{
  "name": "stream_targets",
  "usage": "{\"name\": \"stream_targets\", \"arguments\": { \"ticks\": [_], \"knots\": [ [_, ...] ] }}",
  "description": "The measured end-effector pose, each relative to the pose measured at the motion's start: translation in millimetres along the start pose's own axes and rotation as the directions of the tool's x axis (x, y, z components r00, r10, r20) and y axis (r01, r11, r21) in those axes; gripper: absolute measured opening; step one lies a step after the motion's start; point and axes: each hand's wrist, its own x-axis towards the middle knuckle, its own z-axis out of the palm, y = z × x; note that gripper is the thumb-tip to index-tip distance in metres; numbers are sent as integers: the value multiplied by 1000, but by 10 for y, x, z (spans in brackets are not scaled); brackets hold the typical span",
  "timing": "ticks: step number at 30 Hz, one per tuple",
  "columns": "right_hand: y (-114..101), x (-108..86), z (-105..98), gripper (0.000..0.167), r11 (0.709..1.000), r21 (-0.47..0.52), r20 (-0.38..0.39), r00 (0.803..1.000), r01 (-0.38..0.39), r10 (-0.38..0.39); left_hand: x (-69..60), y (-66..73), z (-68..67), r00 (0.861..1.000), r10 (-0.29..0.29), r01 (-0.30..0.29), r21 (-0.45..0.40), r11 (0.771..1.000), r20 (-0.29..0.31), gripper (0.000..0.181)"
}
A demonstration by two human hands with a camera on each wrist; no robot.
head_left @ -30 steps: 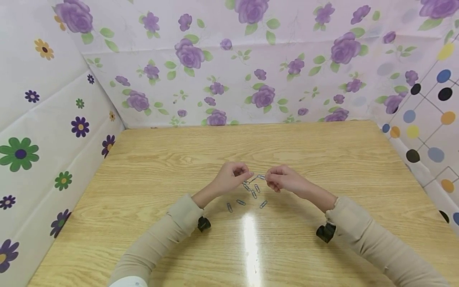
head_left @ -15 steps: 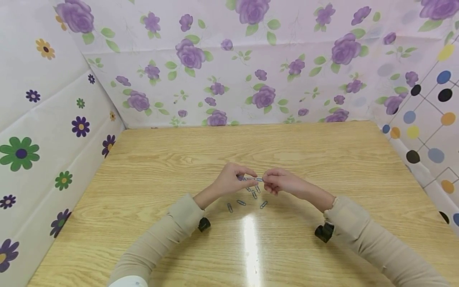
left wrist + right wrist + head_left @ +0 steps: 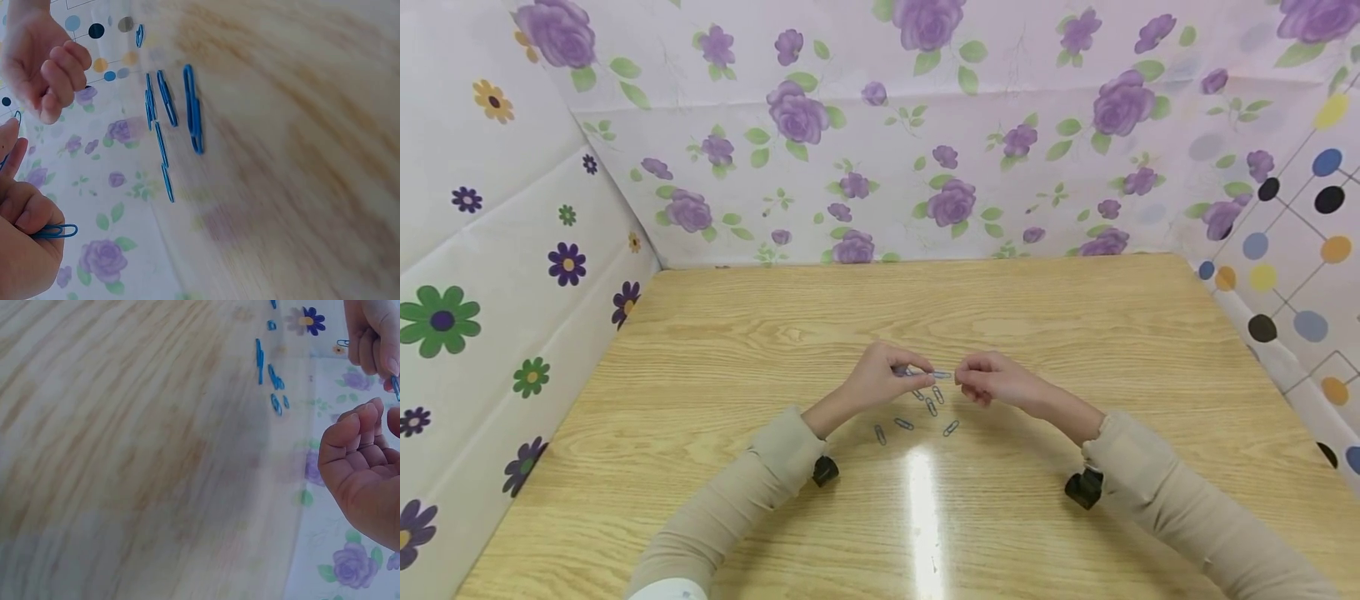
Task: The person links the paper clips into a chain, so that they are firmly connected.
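Between thumb and forefinger, my left hand (image 3: 878,375) pinches a blue paper clip (image 3: 943,375), whose end sticks out to the right. Another clip's loop (image 3: 67,230) juts from under that hand's curled fingers in the left wrist view; whether the two are linked is hidden. My right hand (image 3: 1003,383) hovers just right of the pinched clip, a small gap apart. Its fingers (image 3: 350,434) are loosely curled, with nothing seen in them. Several loose blue paper clips (image 3: 932,407) lie on the table below the hands.
The wood-grain table (image 3: 775,333) carries a bright glare strip in front of the clips. Single clips lie at the left (image 3: 880,434) and right (image 3: 951,428) of the group. A purple-flowered cloth (image 3: 865,133) hangs behind, with patterned cloths on both sides.
The left thumb and forefinger, spread around the clip half a second ago, have come together on it. The right hand has let go of the clip and drawn slightly right.
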Motion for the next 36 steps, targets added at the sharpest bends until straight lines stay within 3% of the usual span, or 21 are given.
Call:
{"name": "stream_targets", "arguments": {
  "ticks": [4, 10, 14, 18, 22, 25, 32, 36],
  "knots": [
    [76, -6, -13, 21, 997, -72, -7, 1000, -5, 5, -2, -4, -17, 1000, -10, 10, -4, 1000, -6, 13],
    [240, -3, 18, 17, 972, -227, -15, 998, 61, -66, -8, 16, -31, 999, -52, 52, 2, 999, -12, 14],
    [300, -2, 66, 18, 957, -279, -32, 996, 73, -86, -35, 164, -71, 996, -84, 84, -21, 996, -7, 15],
    [331, 14, 108, 16, 926, -362, -24, 992, 110, -127, -55, 339, -122, 995, -96, 96, -33, 995, 2, 15],
    [358, 37, 150, 12, 878, -454, -5, 985, 151, -172, -62, 379, -138, 995, -102, 103, -38, 994, 3, 15],
    [366, 43, 174, 10, 860, -485, -7, 983, 156, -182, -71, 379, -145, 995, -97, 97, -51, 994, -5, 15],
    [313, 29, 200, 8, 853, -502, -6, 985, 145, -171, -82, 365, -156, 998, -66, 65, -47, 997, -15, 13],
    [303, 30, 197, 7, 835, -532, 16, 987, 142, -158, -59, 145, -111, 999, -44, 43, -45, 998, -23, 14]
  ]
}}
